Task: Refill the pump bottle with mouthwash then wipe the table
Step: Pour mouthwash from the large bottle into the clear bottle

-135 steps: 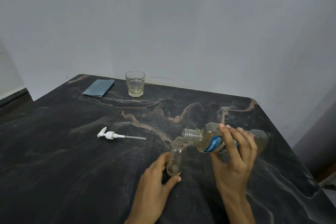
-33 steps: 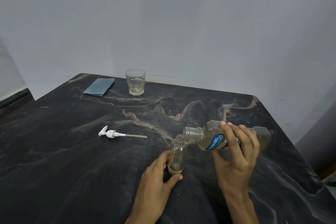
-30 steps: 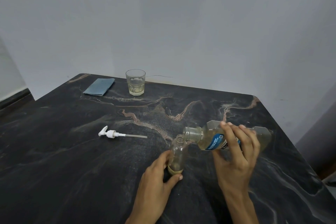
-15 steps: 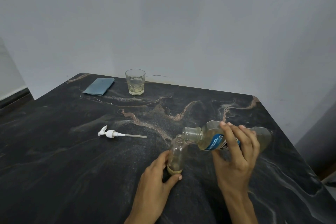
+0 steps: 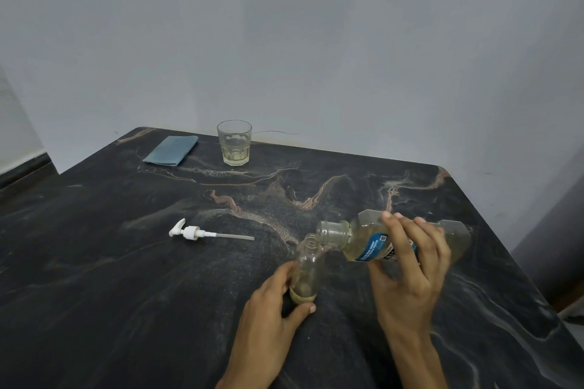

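A small clear pump bottle (image 5: 307, 268) stands uncapped on the dark marble table (image 5: 126, 278), with a thin layer of yellowish liquid at its bottom. My left hand (image 5: 271, 319) grips its base. My right hand (image 5: 407, 271) holds the large mouthwash bottle (image 5: 363, 240) tipped nearly flat, its open mouth right over the small bottle's neck. The white pump head (image 5: 202, 233) with its tube lies on the table to the left. A folded blue cloth (image 5: 170, 150) lies at the far left corner.
A drinking glass (image 5: 234, 142) with a little yellowish liquid stands near the table's far edge, beside the cloth. A grey wall rises right behind the table. The table's right edge drops off close to the mouthwash bottle.
Both hands and both bottles keep almost the same pose. The liquid layer in the small bottle looks slightly higher than 4.5 s ago.
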A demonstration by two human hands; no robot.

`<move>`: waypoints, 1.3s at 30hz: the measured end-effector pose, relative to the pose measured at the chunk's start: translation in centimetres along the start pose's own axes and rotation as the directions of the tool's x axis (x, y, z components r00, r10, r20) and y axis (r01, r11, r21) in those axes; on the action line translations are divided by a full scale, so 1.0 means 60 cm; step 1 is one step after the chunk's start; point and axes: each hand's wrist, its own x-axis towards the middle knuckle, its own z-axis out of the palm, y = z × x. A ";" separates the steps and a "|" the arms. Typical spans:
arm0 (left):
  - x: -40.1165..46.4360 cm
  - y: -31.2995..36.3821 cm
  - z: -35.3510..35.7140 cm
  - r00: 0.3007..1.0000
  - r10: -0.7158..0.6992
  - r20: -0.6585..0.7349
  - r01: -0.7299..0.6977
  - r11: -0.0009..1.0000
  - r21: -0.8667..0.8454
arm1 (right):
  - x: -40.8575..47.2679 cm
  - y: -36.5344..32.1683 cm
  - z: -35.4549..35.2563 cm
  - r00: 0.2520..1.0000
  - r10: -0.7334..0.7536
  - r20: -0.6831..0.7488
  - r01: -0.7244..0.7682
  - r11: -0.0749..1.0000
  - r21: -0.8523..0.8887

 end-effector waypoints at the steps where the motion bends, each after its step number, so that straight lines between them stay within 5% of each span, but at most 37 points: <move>1: 0.000 0.001 0.000 1.000 0.002 0.000 -0.002 1.000 0.001 | 0.000 0.000 0.000 1.000 0.001 0.001 -0.001 1.000 0.003; 39: -0.001 0.000 -0.002 1.000 0.001 -0.003 -0.001 1.000 -0.021 | 0.001 -0.003 -0.002 1.000 0.008 0.004 -0.008 1.000 0.015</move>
